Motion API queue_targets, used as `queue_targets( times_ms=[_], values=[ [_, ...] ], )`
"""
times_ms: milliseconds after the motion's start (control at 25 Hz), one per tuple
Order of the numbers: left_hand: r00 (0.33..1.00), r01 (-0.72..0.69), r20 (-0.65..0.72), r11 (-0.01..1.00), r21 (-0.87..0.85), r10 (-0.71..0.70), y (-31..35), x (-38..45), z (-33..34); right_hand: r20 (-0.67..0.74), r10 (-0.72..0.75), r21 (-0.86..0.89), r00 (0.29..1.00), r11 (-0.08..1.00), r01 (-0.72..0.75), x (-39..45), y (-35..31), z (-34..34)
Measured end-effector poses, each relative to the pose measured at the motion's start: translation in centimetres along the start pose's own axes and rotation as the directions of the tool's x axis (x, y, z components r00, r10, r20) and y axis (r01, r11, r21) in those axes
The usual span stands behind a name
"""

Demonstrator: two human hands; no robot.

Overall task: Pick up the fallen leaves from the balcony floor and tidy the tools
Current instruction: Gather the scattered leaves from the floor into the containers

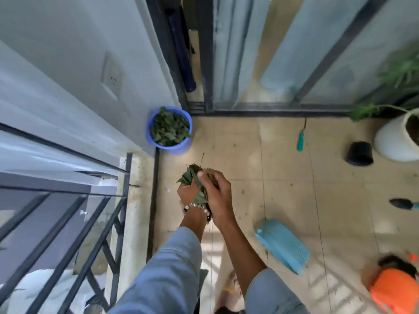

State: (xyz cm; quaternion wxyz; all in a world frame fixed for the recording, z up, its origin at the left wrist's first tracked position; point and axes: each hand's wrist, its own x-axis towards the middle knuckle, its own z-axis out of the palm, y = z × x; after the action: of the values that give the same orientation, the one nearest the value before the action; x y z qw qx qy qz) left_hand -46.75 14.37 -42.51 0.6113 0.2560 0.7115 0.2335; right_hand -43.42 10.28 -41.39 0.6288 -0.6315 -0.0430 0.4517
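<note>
Both hands cupped together, left hand (pixel 189 191) and right hand (pixel 215 193) clasping a bunch of leaves (pixel 192 177) above the balcony floor (pixel 283 189); blue bucket (pixel 169 147) of leaves in the floor's far left corner.

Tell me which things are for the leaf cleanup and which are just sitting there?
For the job: leaves held in left hand and right hand, blue bucket, dustpan, teal-handled tool, trowel.

Just there: white planter, black pot, railing.

Leaves (pixel 169 127) in bucket (pixel 156 143), corner
</note>
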Motion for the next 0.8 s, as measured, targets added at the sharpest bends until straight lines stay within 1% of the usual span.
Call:
queue_targets(
  times_ms=[80, 200, 240, 320, 400, 480, 520, 560, 600, 640, 680, 720, 760, 800],
  values=[
    [1.0, 0.004, -0.005, 0.999, -0.05, -0.005, 4.8, 4.4, 0.8, 0.035, -0.016, -0.044, 0.999, 0.999, 0.018, 4.7, -0.5, 4.1],
    [0.999, 0.032, 0.006, 0.995, -0.093, -0.032, 10.0, 13.4, 2.2, 0.037, 0.076, -0.015, 0.996, 0.997, -0.076, 13.3, -0.1, 9.9],
    [0.999, 0.045, 0.011, 0.989, -0.142, -0.044, 11.3, 16.5, 2.8, 0.033, 0.105, -0.011, 0.994, 0.994, -0.105, 16.1, 0.3, 11.5],
    [0.996, 0.078, 0.052, 0.958, -0.276, -0.067, 13.6, 22.0, 4.1, 0.046, 0.113, -0.022, 0.993, 0.993, -0.112, 22.0, 1.6, 14.5],
    [0.989, 0.123, 0.118, 0.929, -0.348, -0.087, 15.2, 28.0, 6.0, 0.051, 0.084, -0.052, 0.995, 0.995, -0.082, 28.4, 3.4, 16.7],
    [0.985, 0.13, 0.159, 0.899, -0.417, -0.068, 15.6, 34.2, 7.6, 0.107, 0.023, -0.121, 0.994, 0.993, -0.01, 34.6, 5.8, 18.1],
    [0.982, 0.125, 0.181, 0.901, -0.415, -0.053, 15.6, 36.7, 8.2, 0.147, -0.023, -0.19, 0.989, 0.98, 0.052, 37.4, 7.1, 18.6],
    [0.982, 0.091, 0.185, 0.93, -0.356, -0.025, 15.3, 39.1, 8.5, 0.188, -0.082, -0.292, 0.979, 0.947, 0.136, 39.8, 8.5, 19.0],
    [0.983, 0.029, 0.185, 0.97, -0.241, 0.016, 15.1, 41.1, 8.6, 0.229, -0.16, -0.417, 0.96, 0.875, 0.245, 41.8, 9.9, 19.2],
    [0.984, -0.079, 0.153, 0.996, -0.05, 0.086, 14.5, 43.2, 8.4, 0.284, -0.239, -0.552, 0.928, 0.751, 0.363, 43.5, 11.3, 19.4],
    [0.96, -0.248, 0.182, 0.95, 0.19, 0.214, 13.5, 45.7, 8.0, 0.352, -0.292, -0.675, 0.889, 0.579, 0.457, 45.0, 13.0, 19.3],
    [0.902, -0.426, 0.273, 0.797, 0.428, 0.335, 12.6, 47.7, 7.5, 0.418, -0.315, -0.768, 0.852, 0.378, 0.517, 46.0, 14.4, 18.8],
    [0.834, -0.551, 0.415, 0.554, 0.624, 0.363, 11.7, 49.5, 6.8, 0.474, -0.309, -0.823, 0.824, 0.176, 0.54, 46.9, 15.6, 18.2],
    [0.809, -0.581, 0.504, 0.277, 0.765, 0.304, 10.8, 50.6, 6.2, 0.52, -0.274, -0.839, 0.809, 0.015, 0.544, 47.6, 16.8, 17.5]
  ],
)
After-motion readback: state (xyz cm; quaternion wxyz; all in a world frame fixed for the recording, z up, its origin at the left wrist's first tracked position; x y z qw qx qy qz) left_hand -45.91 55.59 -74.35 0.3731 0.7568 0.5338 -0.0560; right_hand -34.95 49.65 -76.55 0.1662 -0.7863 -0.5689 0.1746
